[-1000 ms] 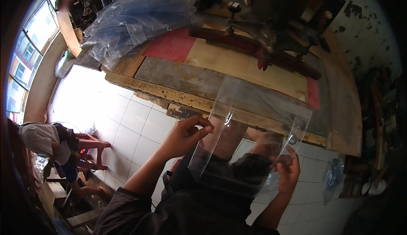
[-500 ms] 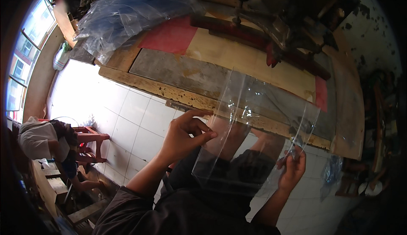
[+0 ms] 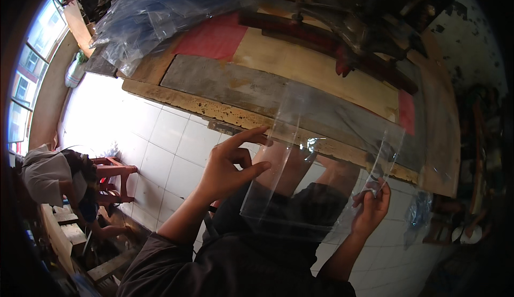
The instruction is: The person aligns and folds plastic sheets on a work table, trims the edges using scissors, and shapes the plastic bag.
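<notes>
A clear plastic bag (image 3: pixel 321 158) hangs spread in front of me, over my lap and the near edge of a wooden workbench (image 3: pixel 225 107). My left hand (image 3: pixel 230 163) pinches the bag's left edge between thumb and fingers, with the index finger stretched out along it. My right hand (image 3: pixel 372 203) grips the bag's lower right corner. The bag looks empty and I see my legs through it.
A heap of clear plastic bags (image 3: pixel 160 13) lies on the bench's far left. A dark red-handled machine (image 3: pixel 348 45) stands at the back of the bench. A seated person (image 3: pixel 53 176) is at the left by a red stool (image 3: pixel 115 171). White floor tiles (image 3: pixel 160 141) lie below.
The bag has shifted right and risen slightly. My left hand has changed its hold, now with the index finger extended along the edge. My right hand keeps its corner.
</notes>
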{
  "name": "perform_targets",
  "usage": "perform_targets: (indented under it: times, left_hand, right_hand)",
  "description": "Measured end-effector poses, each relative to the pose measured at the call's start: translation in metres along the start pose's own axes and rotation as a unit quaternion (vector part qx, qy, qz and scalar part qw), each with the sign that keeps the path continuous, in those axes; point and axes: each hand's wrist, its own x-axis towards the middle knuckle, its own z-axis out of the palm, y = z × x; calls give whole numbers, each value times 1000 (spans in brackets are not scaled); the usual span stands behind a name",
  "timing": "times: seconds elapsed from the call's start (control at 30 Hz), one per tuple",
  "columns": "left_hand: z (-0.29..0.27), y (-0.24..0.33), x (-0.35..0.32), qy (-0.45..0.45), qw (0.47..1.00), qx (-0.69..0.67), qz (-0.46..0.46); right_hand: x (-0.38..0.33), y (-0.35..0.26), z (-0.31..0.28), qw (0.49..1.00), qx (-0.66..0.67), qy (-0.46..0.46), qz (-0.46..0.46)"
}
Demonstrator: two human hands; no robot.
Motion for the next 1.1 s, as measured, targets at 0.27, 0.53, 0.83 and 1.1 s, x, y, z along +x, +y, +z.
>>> perform_targets:
  times: [0.27, 0.53, 0.83, 1.1]
  left_hand:
    - [-30, -10, 5, 53, 998, -20, 5]
    - [-48, -14, 6, 66, 997, 15, -27]
    - [-48, -12, 6, 85, 996, 29, -26]
    - [-48, -9, 7, 85, 995, 32, -27]
  right_hand:
    - [-14, -37, 27, 997, 8, -68, -40]
    - [-8, -49, 35, 981, 117, -157, -9]
    - [-3, -54, 39, 972, 134, -189, 28]
    - [0, -53, 39, 975, 130, -177, 40]
